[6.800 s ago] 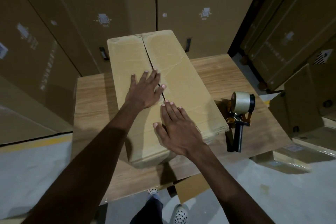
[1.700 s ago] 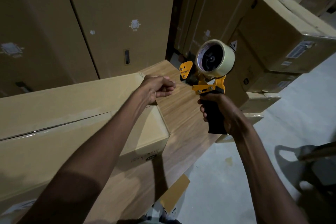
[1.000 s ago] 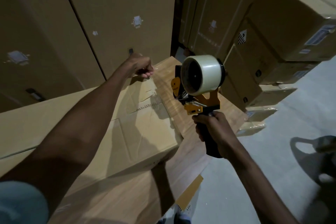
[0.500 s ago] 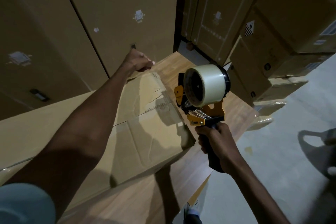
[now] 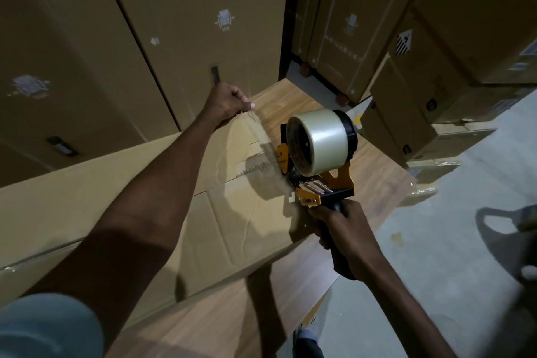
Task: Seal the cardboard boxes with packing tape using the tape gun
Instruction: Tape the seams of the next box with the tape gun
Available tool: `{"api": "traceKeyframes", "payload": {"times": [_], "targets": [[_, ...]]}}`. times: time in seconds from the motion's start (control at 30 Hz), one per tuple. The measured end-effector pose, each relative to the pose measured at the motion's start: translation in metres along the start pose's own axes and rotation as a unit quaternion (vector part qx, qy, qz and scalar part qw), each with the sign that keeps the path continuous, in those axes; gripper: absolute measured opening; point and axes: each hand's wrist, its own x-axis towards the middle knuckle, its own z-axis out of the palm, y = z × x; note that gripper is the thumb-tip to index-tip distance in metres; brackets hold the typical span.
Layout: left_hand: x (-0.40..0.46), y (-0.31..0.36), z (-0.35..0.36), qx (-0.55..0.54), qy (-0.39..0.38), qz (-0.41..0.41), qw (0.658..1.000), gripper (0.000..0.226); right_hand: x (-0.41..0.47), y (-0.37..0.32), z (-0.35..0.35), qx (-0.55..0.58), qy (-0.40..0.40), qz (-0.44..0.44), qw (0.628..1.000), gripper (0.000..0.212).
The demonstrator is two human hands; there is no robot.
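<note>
Tape gun (image 5: 315,160), gripped by right hand (image 5: 344,237), meets cardboard box (image 5: 238,221); left hand (image 5: 228,103) fisted at eleven o'clock, contents indiscernible.

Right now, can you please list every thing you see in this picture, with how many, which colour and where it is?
cardboard box: one, tan, lying long on the table, its near end under the tape gun
tape gun: one, yellow and black, at the box's end seam
tape roll: one, clear and pale, mounted on the tape gun
table: one, wood grain, under the box
tall cartons: several, brown, standing behind the table
stacked boxes: several, brown, on the floor at the right
floor: grey, right of the table
left hand: fingers curled, at the box's far corner
right hand: grips the tape gun's handle
</note>
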Motion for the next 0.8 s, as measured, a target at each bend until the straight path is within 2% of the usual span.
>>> {"api": "traceKeyframes", "payload": {"times": [0.13,0.23,0.33,0.4,0.47,0.53,0.67,0.8], "targets": [[-0.003,-0.005,-0.005,0.089,-0.013,0.003,0.996,0.038,0.0,0.0,0.001,-0.017,-0.002,-0.013,1.0,0.01],[-0.02,0.001,-0.007,0.174,0.053,0.024,0.983,0.06,-0.001,-0.001,-0.004,-0.036,-0.025,-0.025,0.999,0.011],[-0.057,0.008,0.004,0.186,0.117,0.111,0.969,0.048,-0.001,-0.004,-0.01,-0.058,-0.042,-0.025,0.997,0.013],[-0.085,0.008,0.017,0.2,0.081,0.158,0.963,0.05,0.001,-0.004,-0.013,-0.067,-0.041,-0.019,0.997,0.014],[-0.106,0.003,0.03,0.262,-0.005,0.157,0.952,0.061,0.002,-0.004,-0.014,-0.076,-0.041,-0.017,0.996,0.013],[-0.114,-0.005,0.036,0.33,-0.055,0.147,0.931,0.07,0.002,-0.006,-0.015,-0.075,-0.046,-0.011,0.996,0.016],[-0.114,-0.01,0.035,0.356,-0.056,0.157,0.92,0.07,-0.004,-0.008,-0.018,-0.065,-0.063,-0.004,0.996,0.018],[-0.115,-0.009,0.035,0.362,-0.052,0.149,0.919,0.069,-0.029,0.002,-0.035,-0.09,-0.06,-0.033,0.994,0.016]]}}
